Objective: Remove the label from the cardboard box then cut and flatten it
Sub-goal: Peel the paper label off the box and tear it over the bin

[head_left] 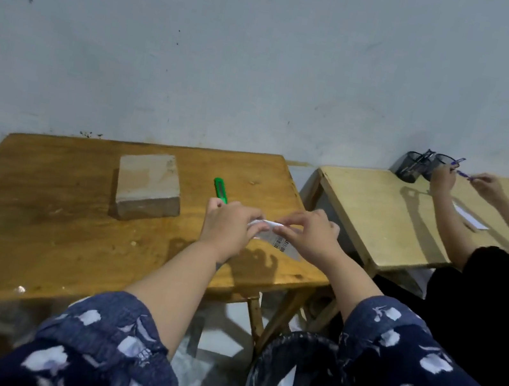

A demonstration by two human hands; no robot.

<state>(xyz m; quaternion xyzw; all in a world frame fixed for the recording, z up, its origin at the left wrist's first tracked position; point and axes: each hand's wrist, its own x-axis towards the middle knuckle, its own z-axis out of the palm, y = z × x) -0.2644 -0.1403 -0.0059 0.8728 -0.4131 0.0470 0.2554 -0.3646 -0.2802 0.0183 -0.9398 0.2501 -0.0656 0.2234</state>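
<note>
Cardboard box (148, 185) sits closed on the table (40, 217), contents unseen. At its 3 o'clock, left hand (229, 225) and right hand (310, 236) pinch the detached label (279, 239) in curled fingers (260, 227). Green cutter (220, 190) lies beside. Mesh bin (269, 380) at 6 o'clock holds white scraps.
</note>
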